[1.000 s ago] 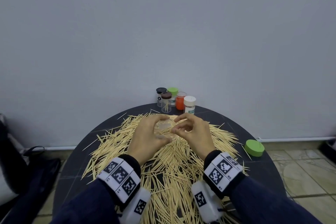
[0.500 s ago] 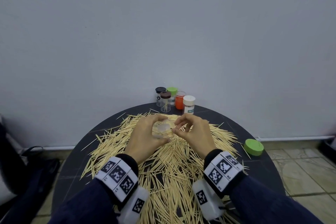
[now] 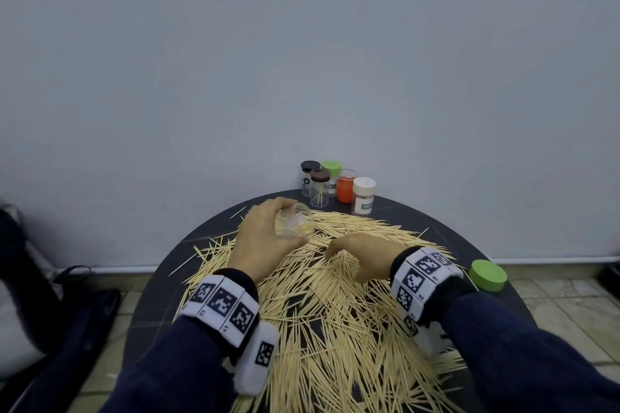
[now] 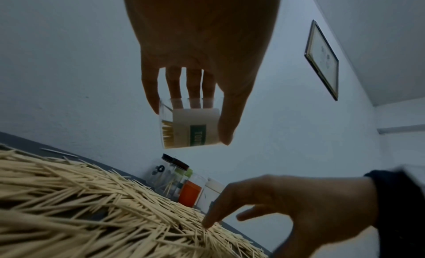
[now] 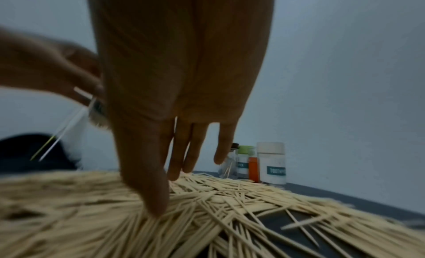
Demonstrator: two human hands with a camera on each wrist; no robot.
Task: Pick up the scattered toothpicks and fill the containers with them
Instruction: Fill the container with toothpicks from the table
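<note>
Clear container (image 3: 294, 221), half-hidden in left hand (image 3: 265, 238), shows few toothpicks (image 3: 335, 312).

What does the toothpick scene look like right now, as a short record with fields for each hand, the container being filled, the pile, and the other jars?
left hand: grips a clear container, lifted above the pile
clear container: open, labelled, a few toothpicks inside
right hand: fingers extended, tips touching the toothpick pile
toothpick pile: spread over most of the round dark table
other jars: five, standing together at the table's far edge
loose green lid: near the table's right edge
</note>
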